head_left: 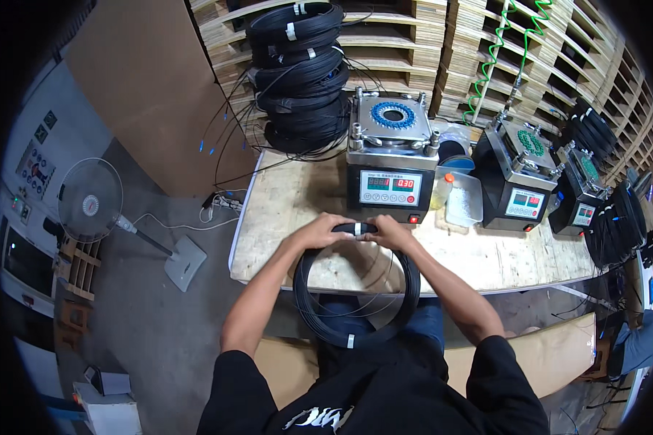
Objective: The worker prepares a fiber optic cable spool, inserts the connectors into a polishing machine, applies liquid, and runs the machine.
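Note:
A coil of black cable [304, 290] hangs between my hands at the table's front edge, its lower part over my lap. White tape binds it at the top and bottom. My left hand [325, 230] is closed round the top of the coil, left of the upper tape. Just right of that tape, my right hand [389, 233] grips the same bundle. Behind my hands stands a black polishing machine [354, 190] with a lit display and a metal top plate, which carries a ring of blue connectors [393, 114].
A tall stack of black cable coils [297, 80] stands at the table's back left. Right of the machine are a clear plastic tub [464, 203], a bottle with an orange cap [442, 190] and a second machine [511, 181]. A standing fan [91, 205] is at left.

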Demonstrator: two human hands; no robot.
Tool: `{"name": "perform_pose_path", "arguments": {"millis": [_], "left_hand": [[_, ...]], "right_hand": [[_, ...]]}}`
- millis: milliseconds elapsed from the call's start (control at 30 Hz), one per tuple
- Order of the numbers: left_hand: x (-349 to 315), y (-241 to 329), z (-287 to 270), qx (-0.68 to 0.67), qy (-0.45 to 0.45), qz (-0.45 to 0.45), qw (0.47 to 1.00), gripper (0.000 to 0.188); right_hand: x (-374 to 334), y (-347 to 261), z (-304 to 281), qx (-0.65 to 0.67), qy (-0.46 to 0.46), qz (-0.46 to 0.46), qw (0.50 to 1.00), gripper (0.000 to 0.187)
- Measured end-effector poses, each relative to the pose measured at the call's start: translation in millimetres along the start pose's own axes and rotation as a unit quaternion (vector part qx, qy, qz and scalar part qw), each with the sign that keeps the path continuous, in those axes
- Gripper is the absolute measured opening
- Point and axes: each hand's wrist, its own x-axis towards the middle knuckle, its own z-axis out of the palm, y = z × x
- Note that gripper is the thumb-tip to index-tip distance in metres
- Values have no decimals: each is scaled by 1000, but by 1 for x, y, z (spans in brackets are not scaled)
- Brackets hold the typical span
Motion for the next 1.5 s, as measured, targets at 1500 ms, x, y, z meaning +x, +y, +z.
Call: {"name": "perform_pose_path", "arguments": {"millis": [1500], "left_hand": [[17,1,6,21,47,-177,983,41]], "right_hand": [[-87,64,-96,69,115,90,987,23]]}}
